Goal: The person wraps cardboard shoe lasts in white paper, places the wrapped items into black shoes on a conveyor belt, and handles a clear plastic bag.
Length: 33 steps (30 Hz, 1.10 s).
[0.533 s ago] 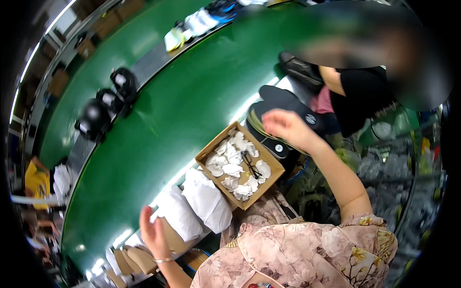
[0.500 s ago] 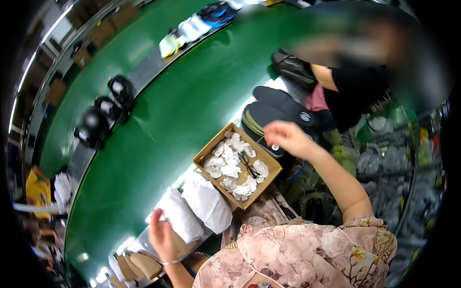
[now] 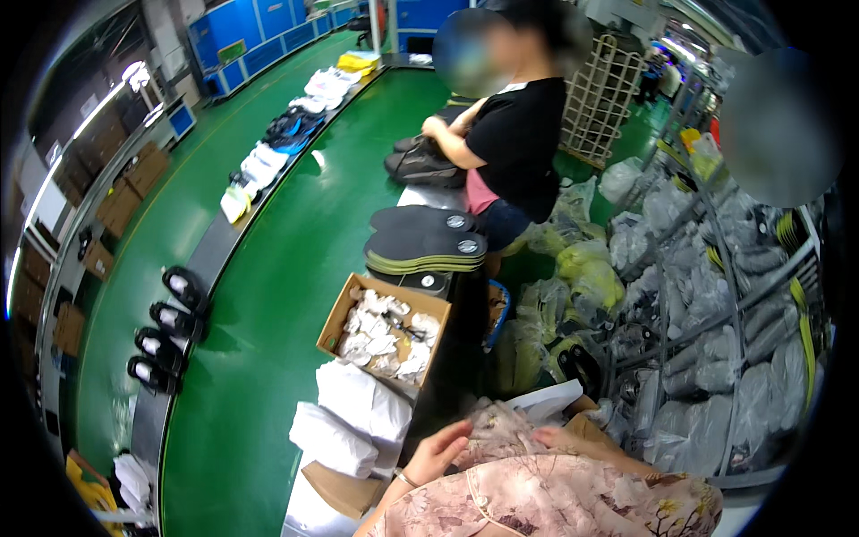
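My left hand point(image 3: 438, 450) is held over the front of my floral top, fingers stretched out and nothing in them. My right hand point(image 3: 562, 439) is low by my body, beside a brown cardboard piece point(image 3: 592, 433) and a white sheet point(image 3: 546, 400); its fingers are blurred and partly hidden, so I cannot tell whether it touches them. Ahead of my left hand stands an open cardboard box point(image 3: 333, 324) of crumpled white paper, with a dark thin-framed object point(image 3: 413, 333) on top. Two white-wrapped bundles point(image 3: 362, 398) lie nearer me, beside a tan piece point(image 3: 335, 490).
Dark insoles point(image 3: 420, 246) are stacked beyond the box. Farther along, a person in black point(image 3: 519, 125) handles dark shoes point(image 3: 420, 166). Bagged goods point(image 3: 689, 358) fill a metal rack at right. Black shoes point(image 3: 161, 336) line the far edge of the green conveyor belt point(image 3: 259, 322).
My view has swung up and right. My right hand has drawn back from the insoles to my body, and my left has moved from beside the white bundles toward my front.
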Tool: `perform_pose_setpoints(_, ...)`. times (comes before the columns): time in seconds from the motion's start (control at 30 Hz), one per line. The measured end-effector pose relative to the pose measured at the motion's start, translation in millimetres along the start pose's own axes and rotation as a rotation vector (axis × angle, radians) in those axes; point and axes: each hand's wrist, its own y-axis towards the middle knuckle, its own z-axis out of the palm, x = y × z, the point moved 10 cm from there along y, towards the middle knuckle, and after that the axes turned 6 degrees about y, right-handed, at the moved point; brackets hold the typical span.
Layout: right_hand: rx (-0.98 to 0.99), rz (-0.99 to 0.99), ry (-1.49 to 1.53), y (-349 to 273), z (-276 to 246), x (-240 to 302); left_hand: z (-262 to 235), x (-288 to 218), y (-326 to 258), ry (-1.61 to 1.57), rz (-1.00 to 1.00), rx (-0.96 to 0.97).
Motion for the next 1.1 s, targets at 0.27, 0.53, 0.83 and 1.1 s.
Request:
perform_pose_setpoints(0.27, -0.135, 0.107, 0.422, -63.5, 17.6, -73.3, 22.1, 183.6, 31.0, 0.422, -0.336, 0.290)
perform_pose_setpoints(0.53, -0.447, 0.263, 0.457, -66.8, 3.8, -74.1, 18.4, 103.2, 66.0, 0.492, -0.331, 0.162)
perform_pose_setpoints(0.83, -1.077, 0.685, 0.566, -274.6, 74.6, -156.2, 70.1, 101.9, 75.2, 0.710, -0.107, 0.539)
perform_pose_setpoints(1.1, -1.487, 0.963, 0.612, -436.9, 126.2, -127.5, 150.4, 96.9, 90.3, 0.730, -0.075, 0.753)
